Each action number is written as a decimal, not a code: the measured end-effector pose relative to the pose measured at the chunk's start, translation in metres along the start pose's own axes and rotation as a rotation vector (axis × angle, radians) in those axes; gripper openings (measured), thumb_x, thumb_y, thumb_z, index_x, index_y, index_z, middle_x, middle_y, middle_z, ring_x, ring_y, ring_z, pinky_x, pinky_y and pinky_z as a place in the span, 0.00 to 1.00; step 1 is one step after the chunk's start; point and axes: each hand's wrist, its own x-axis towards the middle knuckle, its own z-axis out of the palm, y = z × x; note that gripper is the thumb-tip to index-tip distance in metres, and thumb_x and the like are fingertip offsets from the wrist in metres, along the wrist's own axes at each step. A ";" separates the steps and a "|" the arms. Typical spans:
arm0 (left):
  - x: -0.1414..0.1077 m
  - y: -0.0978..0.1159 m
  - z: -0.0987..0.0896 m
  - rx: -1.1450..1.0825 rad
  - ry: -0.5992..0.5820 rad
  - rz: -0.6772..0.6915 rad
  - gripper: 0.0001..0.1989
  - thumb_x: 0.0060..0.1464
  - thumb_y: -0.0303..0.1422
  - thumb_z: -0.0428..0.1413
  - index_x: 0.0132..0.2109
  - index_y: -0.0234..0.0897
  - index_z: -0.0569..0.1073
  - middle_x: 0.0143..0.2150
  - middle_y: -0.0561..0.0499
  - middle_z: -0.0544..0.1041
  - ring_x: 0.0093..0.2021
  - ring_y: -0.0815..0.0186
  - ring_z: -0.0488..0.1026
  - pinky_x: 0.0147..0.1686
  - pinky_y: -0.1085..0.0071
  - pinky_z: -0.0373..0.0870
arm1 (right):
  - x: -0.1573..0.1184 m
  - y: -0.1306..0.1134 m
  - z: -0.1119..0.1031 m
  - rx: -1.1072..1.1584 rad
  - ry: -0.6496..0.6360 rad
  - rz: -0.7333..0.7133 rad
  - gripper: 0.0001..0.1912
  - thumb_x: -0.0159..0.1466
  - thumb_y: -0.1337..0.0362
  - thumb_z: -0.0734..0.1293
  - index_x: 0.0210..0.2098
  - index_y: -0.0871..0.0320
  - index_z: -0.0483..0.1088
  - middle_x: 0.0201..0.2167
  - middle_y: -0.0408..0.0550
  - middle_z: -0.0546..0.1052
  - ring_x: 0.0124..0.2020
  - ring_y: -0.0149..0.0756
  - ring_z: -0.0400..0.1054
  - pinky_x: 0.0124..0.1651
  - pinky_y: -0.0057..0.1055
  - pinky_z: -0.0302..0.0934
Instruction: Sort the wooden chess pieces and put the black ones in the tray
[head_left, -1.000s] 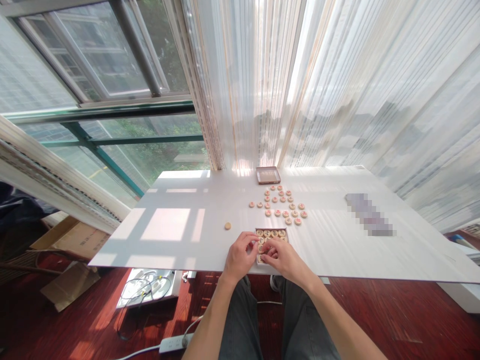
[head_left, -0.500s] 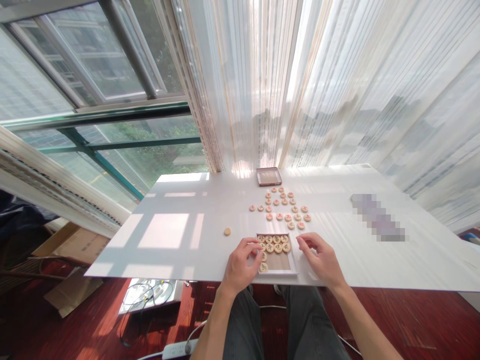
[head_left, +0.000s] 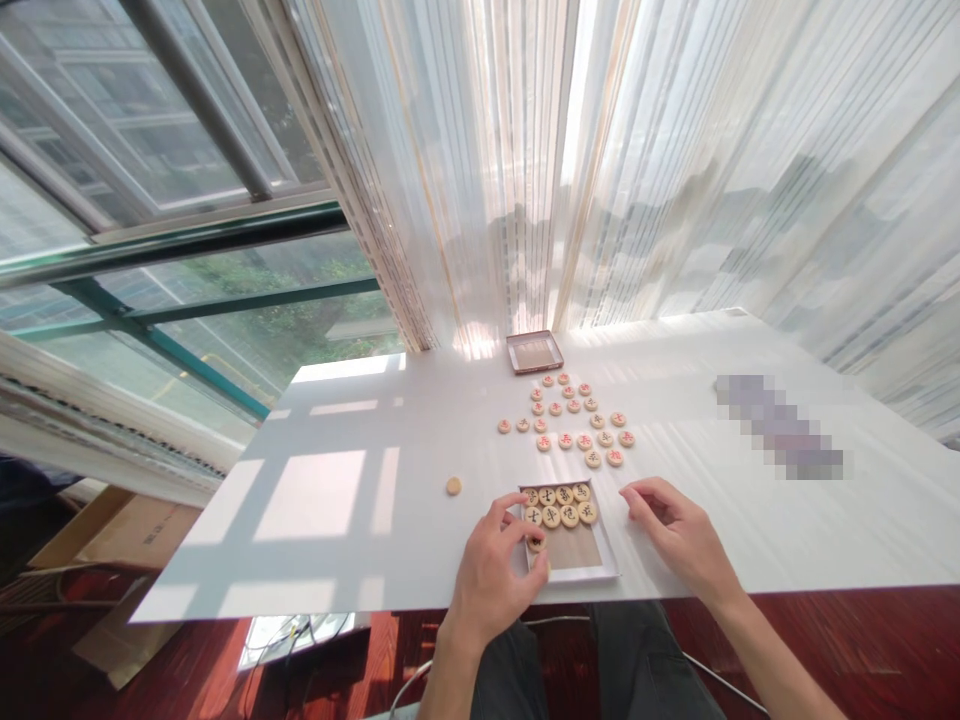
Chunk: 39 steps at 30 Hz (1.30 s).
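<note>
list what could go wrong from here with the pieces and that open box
The open box sits near the front edge of the white table, so a bump could push it over. The left hand, at the box's left side, might jostle the pieces in the box out of line. The lone disc lies apart and may be overlooked.

Sheer curtains (head_left: 675, 150), sunlit table (head_left: 375, 560), seemingly wooden floor (head_left: 840, 650)

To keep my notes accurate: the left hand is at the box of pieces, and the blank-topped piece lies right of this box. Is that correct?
Not quite: the left hand is at the box of pieces, but the head view shows the blank-topped piece left of this box.
</note>
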 end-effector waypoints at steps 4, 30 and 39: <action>0.000 -0.001 0.000 -0.001 -0.024 -0.016 0.10 0.52 0.26 0.59 0.41 0.43 0.75 0.60 0.49 0.67 0.47 0.59 0.73 0.52 0.57 0.72 | 0.000 0.006 -0.004 0.045 0.053 0.074 0.14 0.66 0.50 0.66 0.37 0.54 0.72 0.29 0.43 0.76 0.32 0.37 0.71 0.39 0.29 0.64; 0.013 -0.063 -0.057 0.339 0.358 -0.036 0.15 0.60 0.34 0.55 0.54 0.42 0.71 0.53 0.45 0.74 0.55 0.55 0.70 0.55 0.53 0.70 | -0.004 -0.004 -0.002 0.108 -0.061 -0.029 0.15 0.67 0.49 0.64 0.35 0.53 0.72 0.31 0.45 0.77 0.33 0.40 0.73 0.39 0.32 0.66; 0.027 -0.079 -0.062 0.404 0.205 0.038 0.08 0.58 0.29 0.55 0.45 0.41 0.75 0.41 0.48 0.79 0.45 0.57 0.75 0.48 0.58 0.73 | 0.001 0.007 0.006 0.089 0.064 -0.032 0.17 0.65 0.47 0.66 0.38 0.55 0.74 0.33 0.48 0.79 0.33 0.41 0.75 0.40 0.35 0.68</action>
